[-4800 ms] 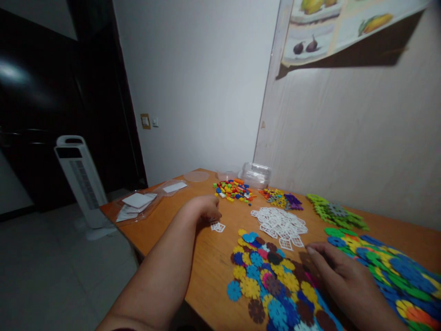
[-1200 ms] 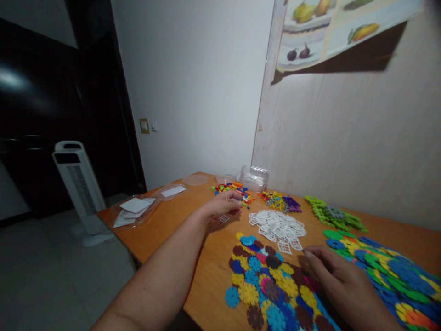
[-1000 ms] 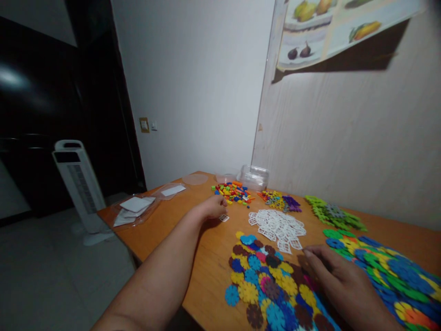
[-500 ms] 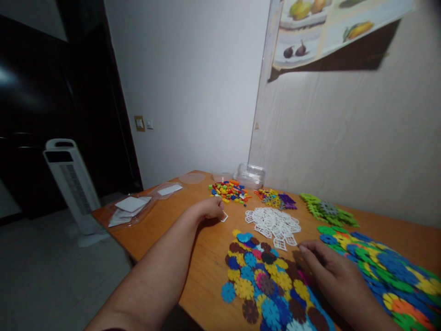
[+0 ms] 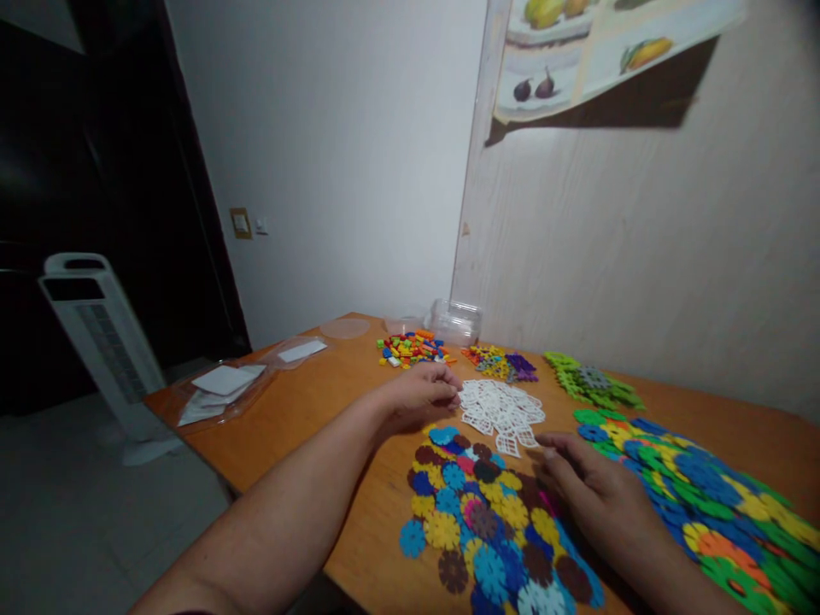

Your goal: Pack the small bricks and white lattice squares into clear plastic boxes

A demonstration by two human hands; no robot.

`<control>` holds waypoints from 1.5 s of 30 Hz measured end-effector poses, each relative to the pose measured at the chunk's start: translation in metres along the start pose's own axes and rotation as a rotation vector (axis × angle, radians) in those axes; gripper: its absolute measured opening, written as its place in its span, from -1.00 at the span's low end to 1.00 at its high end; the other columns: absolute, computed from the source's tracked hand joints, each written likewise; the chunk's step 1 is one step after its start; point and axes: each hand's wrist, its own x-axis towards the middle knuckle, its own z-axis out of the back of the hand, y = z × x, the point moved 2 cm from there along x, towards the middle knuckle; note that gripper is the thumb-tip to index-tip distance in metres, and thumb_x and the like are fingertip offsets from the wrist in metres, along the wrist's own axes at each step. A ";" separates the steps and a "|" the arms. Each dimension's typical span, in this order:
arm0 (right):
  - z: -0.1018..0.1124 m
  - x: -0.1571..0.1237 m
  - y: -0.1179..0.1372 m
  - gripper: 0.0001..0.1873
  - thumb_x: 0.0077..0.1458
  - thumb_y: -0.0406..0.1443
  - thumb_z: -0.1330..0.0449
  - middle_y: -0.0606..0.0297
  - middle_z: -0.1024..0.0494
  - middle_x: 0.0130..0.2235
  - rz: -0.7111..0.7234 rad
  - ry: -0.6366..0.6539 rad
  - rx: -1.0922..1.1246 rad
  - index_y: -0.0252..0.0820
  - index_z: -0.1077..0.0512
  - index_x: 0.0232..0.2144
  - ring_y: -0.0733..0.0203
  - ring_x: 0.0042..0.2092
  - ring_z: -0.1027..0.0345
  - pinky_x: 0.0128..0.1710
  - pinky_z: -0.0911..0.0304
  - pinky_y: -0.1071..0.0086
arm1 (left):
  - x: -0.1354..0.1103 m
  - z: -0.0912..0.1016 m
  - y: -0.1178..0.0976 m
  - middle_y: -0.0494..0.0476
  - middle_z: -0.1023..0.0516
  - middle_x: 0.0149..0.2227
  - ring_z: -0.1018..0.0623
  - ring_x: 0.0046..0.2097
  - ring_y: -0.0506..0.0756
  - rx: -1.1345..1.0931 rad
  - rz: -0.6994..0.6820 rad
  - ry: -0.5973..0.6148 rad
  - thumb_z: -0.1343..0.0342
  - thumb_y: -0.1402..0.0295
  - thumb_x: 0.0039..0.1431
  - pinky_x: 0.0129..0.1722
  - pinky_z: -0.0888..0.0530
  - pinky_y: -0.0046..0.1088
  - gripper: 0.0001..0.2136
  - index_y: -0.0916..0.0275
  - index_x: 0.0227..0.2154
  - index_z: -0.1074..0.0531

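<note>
My left hand is at the left edge of a pile of white lattice pieces, thumb and fingertips closed on a white lattice piece there; how much of it is inside the grip is hidden. On the pile's near right side lies my right hand, fingers loosely apart, thumb and forefinger close to the lowest pieces, with nothing visible in it. Below both hands spread small notched plastic discs in blue, yellow, brown and pink. Larger notched discs in green, blue and yellow lie right of my right hand.
Behind the white pile sit small coloured bricks and yellow and purple pieces. Green pieces lie farther right. Clear plastic boxes stand by the wall. Plastic lids with white cards rest near the table's left edge.
My left hand has moved right, bringing a white lattice piece from the bare tabletop to the pile's edge. My right hand stays beside the pile. The view has shifted slightly right.
</note>
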 end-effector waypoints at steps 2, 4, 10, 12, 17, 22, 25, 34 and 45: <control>-0.004 0.001 -0.004 -0.51 0.22 0.01 0.00 0.22 -0.62 -0.06 0.007 0.029 0.020 -0.04 -0.44 0.05 0.02 -0.07 -0.51 -0.11 -0.41 0.20 | -0.002 -0.006 0.001 0.08 -0.54 -0.41 -0.52 -0.37 -0.02 0.028 0.006 0.071 -0.19 0.45 -0.02 -0.30 -0.43 -0.50 -0.88 0.32 -0.37 -0.43; -0.007 0.001 -0.007 -0.49 0.24 0.01 0.02 0.19 -0.59 0.01 0.036 0.059 0.027 -0.05 -0.41 0.10 0.00 0.02 -0.47 0.00 -0.37 0.13 | -0.004 -0.013 0.002 0.12 -0.57 -0.37 -0.55 -0.31 0.01 0.077 0.014 0.151 -0.17 0.45 0.00 -0.26 -0.44 -0.48 -0.90 0.32 -0.37 -0.45; -0.014 0.001 -0.007 -0.46 0.28 -0.02 0.08 0.17 -0.48 0.14 0.121 0.145 -0.020 -0.07 -0.36 0.17 0.00 0.18 -0.31 0.21 -0.20 0.04 | -0.008 -0.025 0.008 0.12 -0.58 -0.32 -0.54 -0.32 -0.01 0.156 0.081 0.215 -0.12 0.47 0.01 -0.32 -0.42 -0.53 -0.86 0.32 -0.33 -0.49; -0.014 0.001 -0.005 -0.41 0.29 -0.01 0.09 0.17 -0.43 0.20 0.126 0.157 -0.056 -0.11 -0.31 0.22 0.00 0.24 -0.24 0.27 -0.11 0.04 | -0.007 -0.026 0.009 0.12 -0.58 -0.33 -0.53 -0.34 -0.01 0.146 0.108 0.236 -0.12 0.48 -0.01 -0.35 -0.42 -0.55 -0.85 0.33 -0.33 -0.49; -0.014 0.003 -0.007 -0.32 0.30 0.03 0.12 0.18 -0.34 0.27 0.107 0.159 -0.067 -0.14 -0.14 0.33 0.02 0.31 -0.12 0.32 0.01 0.01 | -0.004 -0.023 0.014 0.11 -0.57 -0.35 -0.54 -0.38 -0.01 0.092 0.154 0.214 -0.13 0.46 -0.04 -0.40 -0.39 -0.56 -0.83 0.33 -0.32 -0.50; -0.011 -0.001 0.004 -0.32 0.29 0.07 0.14 0.18 -0.33 0.27 0.106 0.175 -0.033 -0.11 -0.19 0.31 0.02 0.30 -0.15 0.31 -0.04 0.01 | -0.004 -0.024 0.019 0.15 -0.61 -0.29 -0.56 -0.31 0.00 0.008 0.170 0.275 -0.20 0.41 -0.05 -0.29 -0.43 -0.52 -0.78 0.32 -0.28 -0.54; -0.011 -0.007 0.012 -0.32 0.28 0.08 0.13 0.20 -0.27 0.31 0.119 0.237 -0.054 -0.10 -0.23 0.30 -0.01 0.33 -0.08 0.34 0.03 -0.02 | -0.005 -0.027 0.018 0.16 -0.63 -0.27 -0.57 -0.25 0.01 -0.021 0.169 0.346 -0.23 0.42 -0.06 -0.19 -0.44 -0.49 -0.79 0.32 -0.29 -0.56; -0.016 -0.013 0.015 -0.33 0.29 0.04 0.11 0.21 -0.19 0.35 0.154 0.306 -0.046 -0.11 -0.19 0.32 0.03 0.36 -0.01 0.35 0.05 0.03 | -0.012 -0.027 0.017 0.20 -0.64 -0.24 -0.59 -0.21 0.04 -0.142 0.236 0.378 -0.32 0.39 -0.09 -0.14 -0.46 -0.46 -0.74 0.31 -0.27 -0.56; -0.012 -0.013 0.022 -0.36 0.32 -0.03 0.07 0.14 -0.33 0.28 0.163 0.333 0.095 -0.14 -0.15 0.34 0.08 0.28 -0.21 0.29 -0.10 0.09 | -0.015 -0.021 0.013 0.26 -0.63 -0.15 -0.59 -0.21 0.04 -0.175 0.266 0.388 -0.38 0.35 -0.08 -0.19 -0.47 -0.47 -0.67 0.31 -0.21 -0.54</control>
